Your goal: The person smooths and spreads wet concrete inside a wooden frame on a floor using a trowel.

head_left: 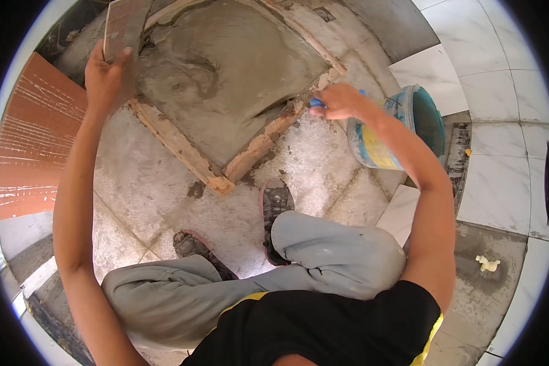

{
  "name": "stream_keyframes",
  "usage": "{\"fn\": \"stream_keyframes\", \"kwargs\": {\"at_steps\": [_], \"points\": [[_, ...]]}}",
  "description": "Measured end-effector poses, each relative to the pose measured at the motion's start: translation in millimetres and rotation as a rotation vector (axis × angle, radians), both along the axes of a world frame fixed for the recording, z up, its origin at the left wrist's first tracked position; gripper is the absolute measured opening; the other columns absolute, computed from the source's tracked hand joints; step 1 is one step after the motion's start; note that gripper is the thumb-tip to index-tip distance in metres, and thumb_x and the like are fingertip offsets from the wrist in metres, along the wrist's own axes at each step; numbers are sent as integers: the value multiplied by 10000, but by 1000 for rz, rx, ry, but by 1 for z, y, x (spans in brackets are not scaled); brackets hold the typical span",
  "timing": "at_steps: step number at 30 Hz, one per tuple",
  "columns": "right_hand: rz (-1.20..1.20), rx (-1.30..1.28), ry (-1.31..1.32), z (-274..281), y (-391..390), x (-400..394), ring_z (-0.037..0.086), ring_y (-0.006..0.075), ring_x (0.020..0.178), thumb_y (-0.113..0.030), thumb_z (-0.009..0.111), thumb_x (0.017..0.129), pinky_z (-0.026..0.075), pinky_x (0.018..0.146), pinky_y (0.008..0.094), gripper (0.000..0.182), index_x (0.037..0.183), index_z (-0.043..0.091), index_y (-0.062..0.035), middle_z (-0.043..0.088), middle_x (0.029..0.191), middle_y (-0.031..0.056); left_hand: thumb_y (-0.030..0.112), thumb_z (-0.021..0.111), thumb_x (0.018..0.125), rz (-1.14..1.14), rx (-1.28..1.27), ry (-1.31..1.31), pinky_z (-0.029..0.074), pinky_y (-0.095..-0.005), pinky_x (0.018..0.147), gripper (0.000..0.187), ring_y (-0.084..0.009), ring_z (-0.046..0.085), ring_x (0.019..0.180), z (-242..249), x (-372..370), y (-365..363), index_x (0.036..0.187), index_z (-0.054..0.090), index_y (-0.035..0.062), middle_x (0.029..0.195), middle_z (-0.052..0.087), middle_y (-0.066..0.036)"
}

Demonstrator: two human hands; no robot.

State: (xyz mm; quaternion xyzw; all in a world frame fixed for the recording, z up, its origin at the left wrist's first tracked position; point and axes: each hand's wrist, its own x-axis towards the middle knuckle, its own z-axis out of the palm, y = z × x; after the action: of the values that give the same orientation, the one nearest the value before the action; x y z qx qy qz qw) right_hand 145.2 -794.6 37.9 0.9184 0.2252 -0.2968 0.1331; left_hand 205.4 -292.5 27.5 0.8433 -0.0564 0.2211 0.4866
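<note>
My left hand grips a flat piece of tile by its lower edge, at the upper left, beside the wet mortar. Closed around a blue handle, my right hand holds a trowel at the right corner of the wooden frame. Its blade is mostly hidden and seems to meet the mortar there. Grey wet mortar fills the frame, smooth in most places with a rough hollow on the left. The frame's boards are smeared with cement.
A blue bucket with a yellow label stands right of my right hand. Reddish-brown tiles lean at the left. White marbled tiles cover the right wall, and a loose white tile lies behind the bucket. My shoes are near the frame's front corner.
</note>
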Motion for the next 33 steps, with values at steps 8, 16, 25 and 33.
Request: {"fn": "stream_keyframes", "kwargs": {"at_steps": [8, 16, 25, 33], "points": [[122, 8, -136, -32, 18, 42, 659, 412, 858, -579, 466, 967, 516, 786, 503, 556, 934, 677, -66, 686, 865, 198, 205, 721, 903, 71, 78, 18, 483, -318, 883, 434, -170, 634, 1003, 14, -11, 17, 1284, 590, 44, 1138, 688, -105], [-53, 113, -338, -15, 69, 71, 662, 410, 837, -626, 426, 962, 519, 727, 512, 645, 858, 677, -40, 687, 835, 189, 203, 719, 901, 35, 86, 44, 482, -314, 863, 429, -160, 630, 975, 12, -10, 22, 1278, 595, 38, 1114, 692, -94], [-114, 279, -356, 8, 43, -8, 626, 432, 659, -606, 474, 956, 501, 623, 504, 604, 860, 622, -28, 634, 712, 224, 242, 715, 906, 79, 73, 89, 480, -306, 869, 437, -160, 635, 983, -6, -6, 41, 1279, 600, 45, 1096, 698, -86], [-155, 258, -262, -25, -23, -62, 636, 425, 685, -584, 501, 953, 495, 633, 511, 566, 900, 612, -32, 630, 686, 217, 308, 715, 897, 146, 187, -11, 486, -315, 856, 437, -178, 660, 956, -11, 8, 52, 1233, 622, 45, 1050, 715, -104]]}}
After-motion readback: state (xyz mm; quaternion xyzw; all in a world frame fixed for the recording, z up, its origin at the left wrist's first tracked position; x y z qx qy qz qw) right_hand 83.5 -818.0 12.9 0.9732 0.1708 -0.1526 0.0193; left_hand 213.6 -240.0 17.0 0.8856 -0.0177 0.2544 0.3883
